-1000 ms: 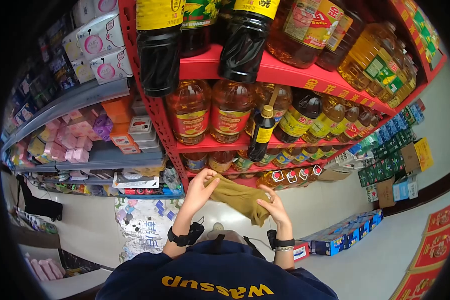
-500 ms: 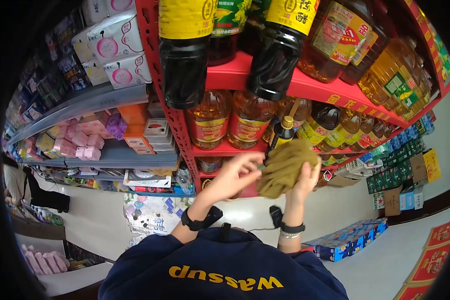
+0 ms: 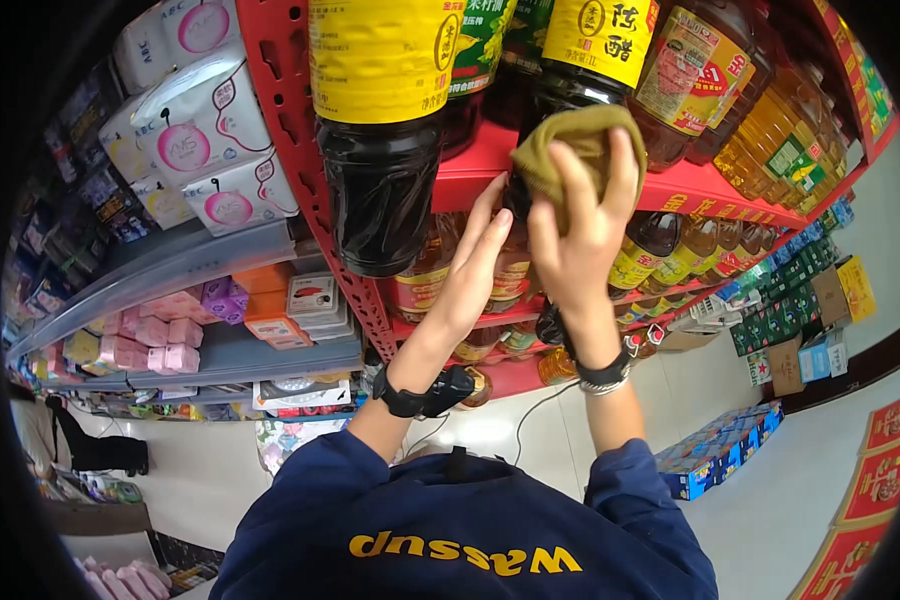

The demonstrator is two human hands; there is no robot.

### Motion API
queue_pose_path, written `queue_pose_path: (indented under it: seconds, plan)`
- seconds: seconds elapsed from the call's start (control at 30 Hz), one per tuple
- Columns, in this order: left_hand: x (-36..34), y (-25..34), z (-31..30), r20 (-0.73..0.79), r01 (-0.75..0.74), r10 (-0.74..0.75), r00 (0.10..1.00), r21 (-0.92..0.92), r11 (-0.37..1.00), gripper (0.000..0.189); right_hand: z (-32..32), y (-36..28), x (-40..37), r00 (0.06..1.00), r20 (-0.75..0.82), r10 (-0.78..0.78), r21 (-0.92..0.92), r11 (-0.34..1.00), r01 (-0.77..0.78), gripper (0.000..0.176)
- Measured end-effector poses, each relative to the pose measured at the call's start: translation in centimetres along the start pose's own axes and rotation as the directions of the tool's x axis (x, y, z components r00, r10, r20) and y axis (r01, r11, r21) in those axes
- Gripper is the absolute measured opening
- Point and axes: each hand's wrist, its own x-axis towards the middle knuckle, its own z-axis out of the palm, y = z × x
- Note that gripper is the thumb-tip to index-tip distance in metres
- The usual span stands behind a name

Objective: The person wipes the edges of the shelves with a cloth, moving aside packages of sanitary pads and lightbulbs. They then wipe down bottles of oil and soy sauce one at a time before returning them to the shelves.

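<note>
My right hand (image 3: 582,235) presses a folded olive-green cloth (image 3: 570,140) against a dark vinegar bottle with a yellow label (image 3: 600,40), its fingers bent over the fabric. The cloth hides most of that bottle's lower part. My left hand (image 3: 477,265) is just left of it, fingers stretched out and tips close to the bottle's side. Further left, another dark bottle with a yellow label (image 3: 382,190) stands at the front of the red shelf (image 3: 485,160).
Large oil bottles (image 3: 685,75) stand to the right on the upper shelf, with more bottles (image 3: 660,250) on the shelf below. On the left, a grey shelf (image 3: 170,235) carries white packs (image 3: 185,140) and pink packs (image 3: 160,335). Blue boxes (image 3: 720,450) lie on the floor at right.
Both hands have moved up from the lower shelf to the vinegar bottle on the upper shelf. The cloth has gone up with my right hand and now lies against the bottle. The view has shifted slightly.
</note>
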Motion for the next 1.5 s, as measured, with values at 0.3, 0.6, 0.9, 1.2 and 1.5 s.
queue_pose_path:
  seconds: [0.3, 0.6, 0.9, 1.2, 1.5]
  plan:
    - [-2.2, 1.1, -2.9, 0.091, 0.057, -0.057, 0.994, 0.006, 0.998, 0.043, 0.7, -2.5, -7.1, 1.0, -0.005, -0.011, -0.188, 0.982, 0.01, 0.036]
    - [-7.1, 2.4, -6.6, -0.028, 0.107, -0.113, 0.993, -0.162, 0.981, 0.047, -1.0, -4.1, -1.0, 0.934, -0.165, 0.317, 0.626, 0.766, -0.15, 0.038]
    - [-6.8, 4.3, -7.7, -0.223, 0.017, -0.108, 0.969, -0.373, 0.927, 0.053, 7.0, -10.7, -1.2, 0.996, -0.087, 0.034, 0.395, 0.919, 0.003, 0.067]
    - [-5.9, 3.5, -9.9, -0.107, 0.068, -0.144, 0.984, -0.52, 0.852, 0.048, 7.7, -10.5, -6.2, 0.968, 0.035, 0.247, 0.566, 0.794, -0.223, 0.072]
    - [-4.9, 4.8, -8.8, 0.013, 0.103, -0.113, 0.993, -0.532, 0.841, 0.054, 6.3, -9.0, 4.6, 0.877, 0.027, 0.481, 0.907, 0.357, -0.224, 0.068]
